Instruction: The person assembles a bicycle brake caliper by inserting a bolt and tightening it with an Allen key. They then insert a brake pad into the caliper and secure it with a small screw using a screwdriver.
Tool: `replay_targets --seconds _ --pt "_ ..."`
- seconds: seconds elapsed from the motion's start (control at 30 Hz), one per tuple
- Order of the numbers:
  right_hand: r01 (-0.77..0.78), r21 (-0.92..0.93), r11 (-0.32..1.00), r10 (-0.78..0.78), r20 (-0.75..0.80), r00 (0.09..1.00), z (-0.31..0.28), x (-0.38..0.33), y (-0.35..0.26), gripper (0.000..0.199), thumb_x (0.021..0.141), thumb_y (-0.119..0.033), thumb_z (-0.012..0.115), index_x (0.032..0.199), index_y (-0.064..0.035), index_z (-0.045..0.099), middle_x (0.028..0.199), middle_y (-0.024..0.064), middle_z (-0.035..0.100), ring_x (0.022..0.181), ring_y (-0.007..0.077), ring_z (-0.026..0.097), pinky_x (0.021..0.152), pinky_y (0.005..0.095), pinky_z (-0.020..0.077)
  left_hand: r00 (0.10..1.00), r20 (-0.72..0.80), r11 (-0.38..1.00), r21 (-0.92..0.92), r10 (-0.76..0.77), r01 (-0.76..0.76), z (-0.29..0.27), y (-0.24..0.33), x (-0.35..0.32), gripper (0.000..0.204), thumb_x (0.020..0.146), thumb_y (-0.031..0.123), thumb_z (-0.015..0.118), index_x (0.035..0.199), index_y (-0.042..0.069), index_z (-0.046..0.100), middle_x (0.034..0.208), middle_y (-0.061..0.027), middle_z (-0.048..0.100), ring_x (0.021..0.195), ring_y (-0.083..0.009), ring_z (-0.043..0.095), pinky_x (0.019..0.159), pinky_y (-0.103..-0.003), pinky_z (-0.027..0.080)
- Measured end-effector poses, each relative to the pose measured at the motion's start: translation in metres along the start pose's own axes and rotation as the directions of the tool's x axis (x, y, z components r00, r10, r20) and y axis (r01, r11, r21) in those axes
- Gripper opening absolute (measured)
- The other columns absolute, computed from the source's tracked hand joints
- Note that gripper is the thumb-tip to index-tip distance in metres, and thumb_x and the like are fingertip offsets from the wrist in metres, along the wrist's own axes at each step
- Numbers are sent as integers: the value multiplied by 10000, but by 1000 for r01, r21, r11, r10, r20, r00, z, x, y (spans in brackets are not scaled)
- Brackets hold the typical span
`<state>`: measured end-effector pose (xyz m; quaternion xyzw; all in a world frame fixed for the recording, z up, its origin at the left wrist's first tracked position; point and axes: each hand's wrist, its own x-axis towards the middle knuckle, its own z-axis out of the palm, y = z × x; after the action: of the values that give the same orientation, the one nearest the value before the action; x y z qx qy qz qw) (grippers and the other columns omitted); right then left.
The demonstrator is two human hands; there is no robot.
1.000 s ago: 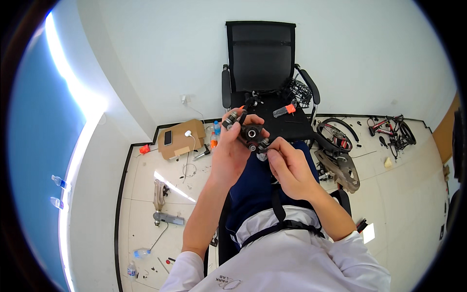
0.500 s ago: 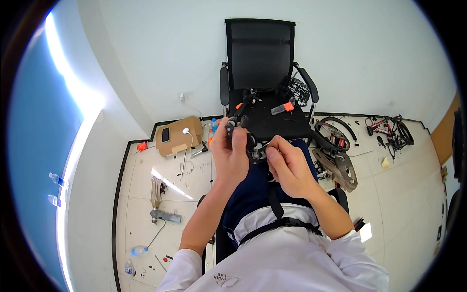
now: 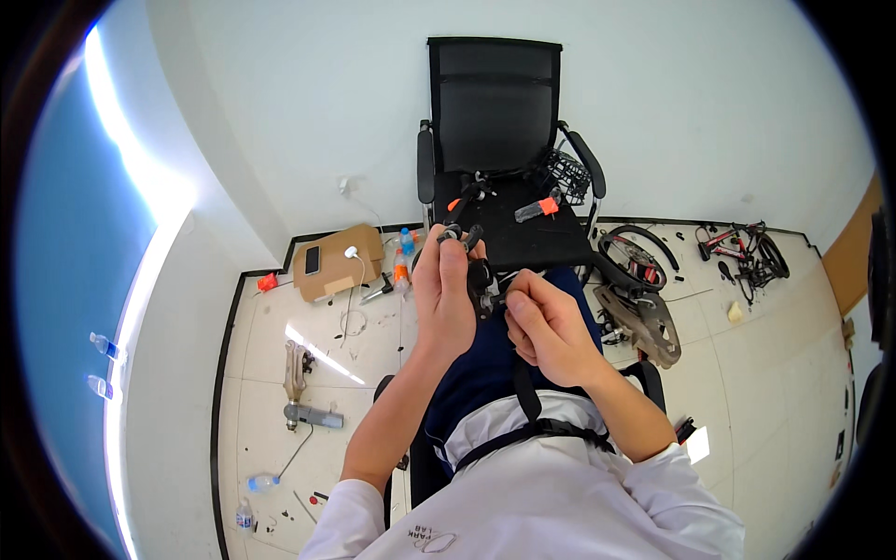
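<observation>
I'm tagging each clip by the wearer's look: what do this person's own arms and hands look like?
The left hand and right hand are bare, with no gloves. Both forearms are uncovered, and I see no watch or bracelet. The left sleeve and right sleeve are white and loose, ending around the elbows.

Dark metal, broken by small shiny spots, is seen on the mechanical part. The backrest is covered in matt black mesh. The floor is laid with smooth, glossy tiles. The flattened box is made of matt cardboard, the shirt of matt, creased cloth.
</observation>
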<state>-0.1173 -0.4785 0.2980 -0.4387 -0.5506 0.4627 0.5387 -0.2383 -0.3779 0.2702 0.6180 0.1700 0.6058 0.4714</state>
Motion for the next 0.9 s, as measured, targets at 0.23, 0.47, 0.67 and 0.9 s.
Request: replay_targets --seconds 0.23,0.47,0.67,0.9 --pt "284 -539 793 -323 23 946 -10 4 0 82 952 -81 503 933 -7 532 635 97 536 527 235 531 526 307 419 957 56 956 -62 -285 288 5 7 -1 461 1036 436 323 857 54 508 760 24 501 686 -50 419 611 -211 350" --pt "401 -591 700 -362 191 913 -32 6 -3 102 941 -90 532 937 7 564 686 121 559 548 234 547 539 302 420 945 21 940 -97 -328 328 22 7 -4 552 1018 524 319 822 61 546 691 14 516 613 -42 450 551 -203 357" --pt "337 -149 930 -359 -164 919 -41 2 9 177 962 -163 565 919 3 604 731 6 541 599 60 486 576 209 385 862 77 850 -145 -501 507 12 13 2 579 1004 551 334 811 49 548 659 -2 510 522 -65 466 468 -206 346" --pt "501 -94 861 -490 -420 764 -34 -3 -23 231 995 -187 522 940 36 544 830 78 572 544 114 572 520 255 517 810 110 778 -229 -576 585 13 14 4 584 978 593 362 812 58 526 673 -15 508 518 -75 497 417 -215 343"
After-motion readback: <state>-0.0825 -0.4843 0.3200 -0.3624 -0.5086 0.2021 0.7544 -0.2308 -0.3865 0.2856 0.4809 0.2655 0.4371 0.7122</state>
